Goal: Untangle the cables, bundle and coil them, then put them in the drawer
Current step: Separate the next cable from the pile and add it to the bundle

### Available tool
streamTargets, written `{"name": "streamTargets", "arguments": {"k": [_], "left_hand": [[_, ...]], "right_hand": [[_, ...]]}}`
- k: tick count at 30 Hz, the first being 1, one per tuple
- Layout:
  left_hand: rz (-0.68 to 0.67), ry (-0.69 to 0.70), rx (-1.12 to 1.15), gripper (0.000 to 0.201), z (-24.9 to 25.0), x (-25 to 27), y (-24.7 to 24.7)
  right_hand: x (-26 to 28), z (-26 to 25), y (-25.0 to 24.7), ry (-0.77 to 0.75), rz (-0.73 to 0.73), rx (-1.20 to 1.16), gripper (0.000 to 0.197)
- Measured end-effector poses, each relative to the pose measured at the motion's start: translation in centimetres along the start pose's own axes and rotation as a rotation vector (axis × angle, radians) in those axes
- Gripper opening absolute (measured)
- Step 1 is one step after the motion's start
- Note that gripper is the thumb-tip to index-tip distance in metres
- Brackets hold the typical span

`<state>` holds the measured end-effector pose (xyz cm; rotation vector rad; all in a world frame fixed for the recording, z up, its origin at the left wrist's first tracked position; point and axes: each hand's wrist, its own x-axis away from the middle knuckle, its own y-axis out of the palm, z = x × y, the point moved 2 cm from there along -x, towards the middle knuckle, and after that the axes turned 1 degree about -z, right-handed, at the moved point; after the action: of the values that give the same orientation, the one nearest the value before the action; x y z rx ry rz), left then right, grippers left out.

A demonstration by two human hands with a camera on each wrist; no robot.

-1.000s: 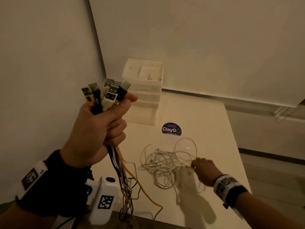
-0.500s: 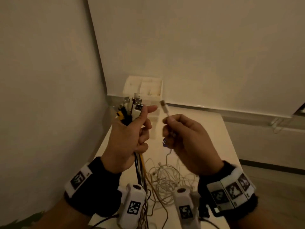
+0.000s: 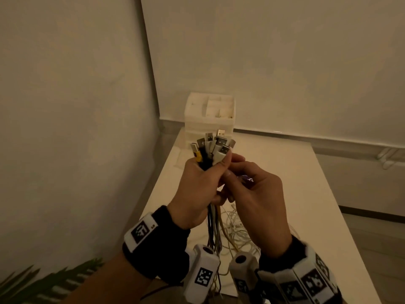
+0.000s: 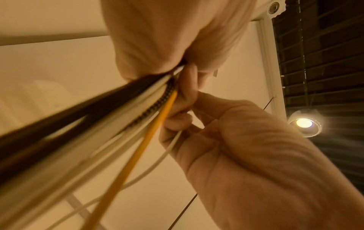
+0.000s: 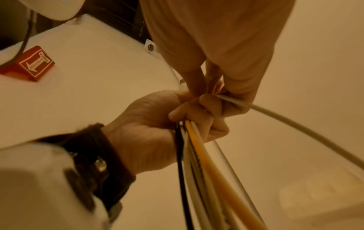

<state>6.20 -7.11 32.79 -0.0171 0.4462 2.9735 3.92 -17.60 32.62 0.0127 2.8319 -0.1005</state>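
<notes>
My left hand (image 3: 208,181) is raised above the table and grips a bundle of cables (image 3: 211,224) in black, white and yellow. Their USB plugs (image 3: 213,144) fan out above the fist. My right hand (image 3: 240,183) presses against the left one and pinches a white cable (image 5: 291,123) beside the bundle (image 5: 199,157). In the left wrist view the yellow cable (image 4: 138,155) and its neighbours run down from the fist, with a thin white cable (image 4: 167,155) passing through the right hand (image 4: 246,155). More tangled white cables (image 3: 238,233) lie on the table below. The white drawer unit (image 3: 209,115) stands in the far corner.
The white table (image 3: 295,205) meets the wall on the left and at the back; its right edge drops to the floor. A purple sticker (image 3: 247,178) shows just behind my right hand. Plant leaves (image 3: 50,281) reach in at the lower left.
My right hand left the tangle on the table, lifted a white cable's plug end and brought it to the bundle. Both hands now touch, and the left hand sits lower and nearer the middle.
</notes>
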Motion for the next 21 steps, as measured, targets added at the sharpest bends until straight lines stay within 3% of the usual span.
{"name": "streamTargets", "arguments": {"k": [5, 7, 10, 13, 17, 21], "left_hand": [[0.104, 0.137, -0.037, 0.028, 0.6, 0.2, -2.2], [0.173, 0.179, 0.05, 0.031, 1.6, -0.1, -3.6], [0.175, 0.231, 0.226, 0.033, 4.2, -0.4, -5.7], [0.183, 0.283, 0.188, 0.036, 6.9, -0.6, -7.7], [0.177, 0.343, 0.119, 0.036, 8.0, 0.1, -9.4], [0.128, 0.298, -0.013, 0.035, 6.4, 0.7, -8.9]], "right_hand": [[1.2, 0.9, 0.6, -0.259, 0.048, 0.367, 0.012], [1.7, 2.2, 0.5, -0.282, -0.012, 0.425, 0.009], [2.2, 6.7, 0.0, -0.143, -0.285, 0.5, 0.012], [2.4, 13.2, -1.9, 0.042, -0.477, 0.622, 0.022], [1.9, 19.5, -5.5, 0.234, -0.461, 0.731, 0.029], [-1.0, 20.6, -8.4, 0.301, -0.311, 0.77, 0.033]]}}
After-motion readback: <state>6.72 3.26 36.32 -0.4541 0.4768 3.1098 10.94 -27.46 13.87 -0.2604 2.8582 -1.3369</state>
